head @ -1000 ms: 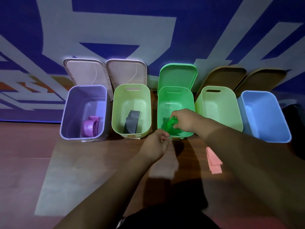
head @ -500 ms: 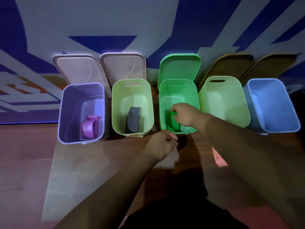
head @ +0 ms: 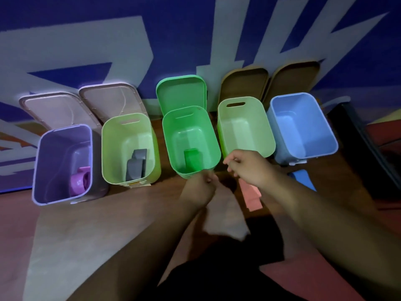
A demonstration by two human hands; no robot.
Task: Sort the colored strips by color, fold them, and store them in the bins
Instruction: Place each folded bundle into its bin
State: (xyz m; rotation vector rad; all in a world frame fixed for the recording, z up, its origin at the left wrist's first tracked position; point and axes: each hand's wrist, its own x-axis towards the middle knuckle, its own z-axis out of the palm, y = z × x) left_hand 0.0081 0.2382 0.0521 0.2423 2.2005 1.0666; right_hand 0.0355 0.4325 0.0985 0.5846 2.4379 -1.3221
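Five open bins are being kept in a row on the floor (head: 86, 224) against a wall; a folded green strip (head: 191, 158) is being stored at the near end of the green bin (head: 167, 135), the middle one; a purple strip (head: 79, 183) is being held in the purple bin (head: 39, 170) and a grey strip (head: 135, 168) in the pale green bin (head: 106, 148) beside it; a pink strip (head: 251, 194) and a blue strip (head: 302, 179) are being left on the floor; the right hand (head: 249, 168) is being held just in front of the bins above the pink strip, fingers loosely curled and gripping nothing; the left hand (head: 199, 187), blurred, is being held at the green bin's near rim, fingers curled in together, nothing being seen in them.
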